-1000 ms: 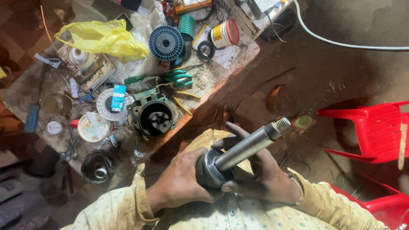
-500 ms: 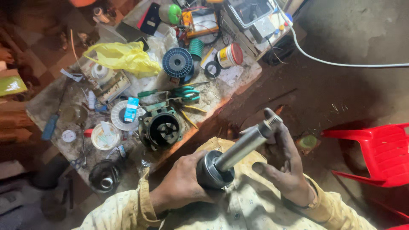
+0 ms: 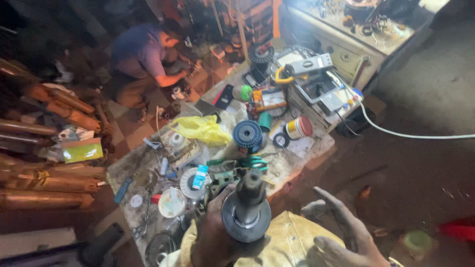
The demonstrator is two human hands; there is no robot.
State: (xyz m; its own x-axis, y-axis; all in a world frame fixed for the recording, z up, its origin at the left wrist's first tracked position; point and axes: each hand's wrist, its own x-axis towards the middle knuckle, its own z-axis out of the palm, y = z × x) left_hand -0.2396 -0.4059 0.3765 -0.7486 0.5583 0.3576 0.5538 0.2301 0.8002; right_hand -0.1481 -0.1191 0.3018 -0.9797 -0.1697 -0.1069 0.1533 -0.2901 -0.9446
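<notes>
- Rotor shaft, a grey metal spindle with a dark round collar at its base, stands up toward my face, low in the middle of the view, over my lap.
- My left hand wraps its fingers tight around the collar from the left side and holds the whole piece up.
- My right hand is off the shaft, just to the right of it, with the fingers spread apart and nothing in them; the skin is dark with grime.
- Yellow cloth lies across my lap beneath both hands.
- Past the shaft's tip, the cluttered workbench carries a blue wire spool, a crumpled yellow plastic bag, green-handled pliers and a white tin with a red end.
- White cable runs off the bench's right end across the dark floor.
- Beyond the bench, another person in a purple shirt crouches over small parts on the floor, well apart from me.
</notes>
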